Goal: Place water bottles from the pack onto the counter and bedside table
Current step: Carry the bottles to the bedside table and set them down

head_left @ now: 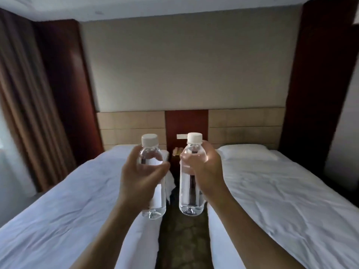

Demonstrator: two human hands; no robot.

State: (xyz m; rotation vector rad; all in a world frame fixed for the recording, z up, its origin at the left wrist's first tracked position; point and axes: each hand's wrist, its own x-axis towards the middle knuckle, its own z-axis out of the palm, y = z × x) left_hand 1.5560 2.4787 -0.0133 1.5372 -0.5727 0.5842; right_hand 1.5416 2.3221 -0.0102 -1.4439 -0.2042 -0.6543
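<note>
I hold two clear water bottles with white caps upright in front of me, above the aisle between two beds. My left hand (140,176) is wrapped around the left bottle (150,158) at its middle. My right hand (204,167) grips the right bottle (189,189) near its shoulder. Beyond the bottles, at the far end of the aisle, stands the dark bedside table (175,159) against a red-brown wall panel, with a small yellowish object on top. The bottles hide most of it. No bottle pack or counter is in view.
A white-sheeted bed (64,206) lies on the left and another (277,200) on the right, with a pillow (246,152) at its head. A narrow patterned-carpet aisle (180,241) runs between them. Brown curtains (29,105) hang at the left. A beige headboard (244,127) lines the back wall.
</note>
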